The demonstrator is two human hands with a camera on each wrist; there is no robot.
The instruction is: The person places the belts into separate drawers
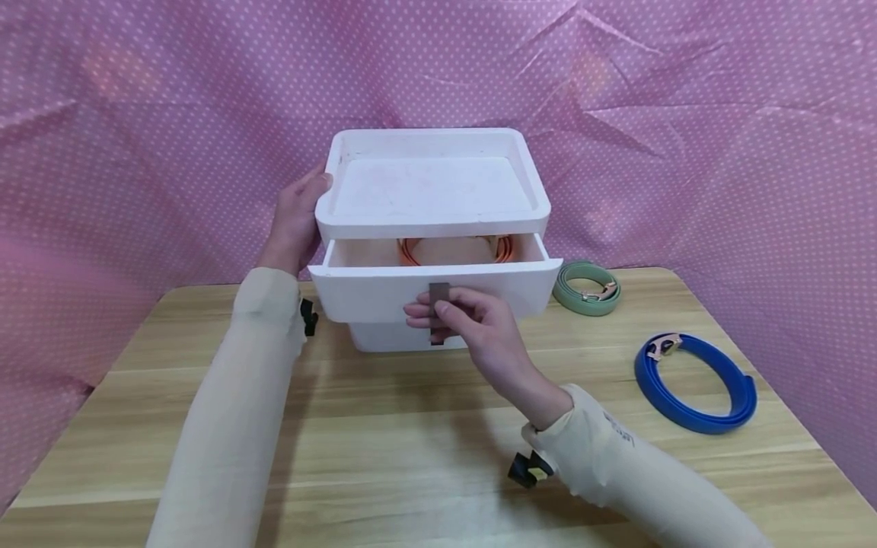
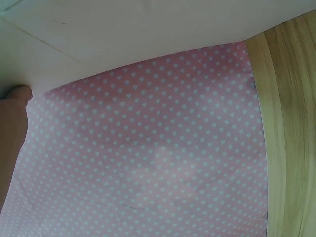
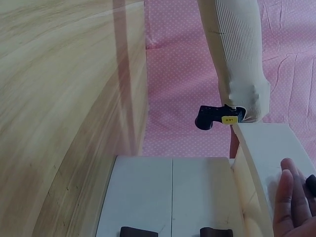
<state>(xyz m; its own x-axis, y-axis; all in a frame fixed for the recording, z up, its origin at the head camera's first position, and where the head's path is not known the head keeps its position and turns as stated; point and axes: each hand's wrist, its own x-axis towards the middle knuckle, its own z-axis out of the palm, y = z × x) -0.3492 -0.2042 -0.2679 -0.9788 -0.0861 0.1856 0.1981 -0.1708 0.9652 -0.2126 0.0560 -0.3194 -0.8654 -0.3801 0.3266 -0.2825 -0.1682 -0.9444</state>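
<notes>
Right hand grips drawer handle; wooden table, pink dotted cloth.

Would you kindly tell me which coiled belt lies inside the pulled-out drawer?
The orange belt: it alone is in the drawer; the green belt and blue belt lie on the table.

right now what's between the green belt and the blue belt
Only bare wooden table lies between the green belt and the blue belt; the head view shows it.
</notes>
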